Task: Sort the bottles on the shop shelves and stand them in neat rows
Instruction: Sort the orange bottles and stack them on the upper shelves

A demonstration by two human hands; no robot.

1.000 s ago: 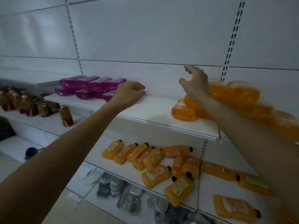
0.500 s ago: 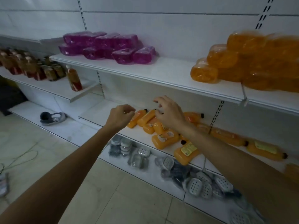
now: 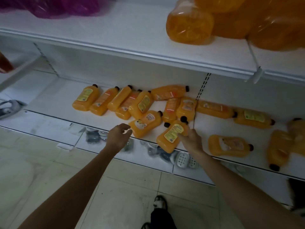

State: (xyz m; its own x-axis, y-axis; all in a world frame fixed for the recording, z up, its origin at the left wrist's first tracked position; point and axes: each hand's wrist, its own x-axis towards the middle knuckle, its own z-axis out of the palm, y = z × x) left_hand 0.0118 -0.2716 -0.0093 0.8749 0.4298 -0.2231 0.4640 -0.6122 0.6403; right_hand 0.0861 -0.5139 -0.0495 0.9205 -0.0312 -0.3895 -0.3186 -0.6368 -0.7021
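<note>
Several orange bottles with black caps lie flat and jumbled on the white middle shelf (image 3: 54, 98). My right hand (image 3: 191, 140) grips the right side of one yellow-labelled orange bottle (image 3: 171, 138) that lies at the shelf's front edge, cap pointing away. My left hand (image 3: 119, 135) hovers open, fingers curled, just left of another lying bottle (image 3: 146, 123) and apart from it. More bottles lie scattered to the right, one (image 3: 229, 145) close to my right hand.
The upper shelf (image 3: 132, 52) overhangs, bearing wrapped orange packs (image 3: 189, 27) and purple packs (image 3: 49, 7). Soap dishes (image 3: 182, 158) lie on the bottom shelf below my hands. A dark red bottle (image 3: 5, 63) is at far left. My foot (image 3: 159, 202) stands on the tiled floor.
Both hands came down from the upper shelf to the middle shelf's front edge. My right hand has closed on a yellow-labelled bottle; the view tilted down and moved nearer.
</note>
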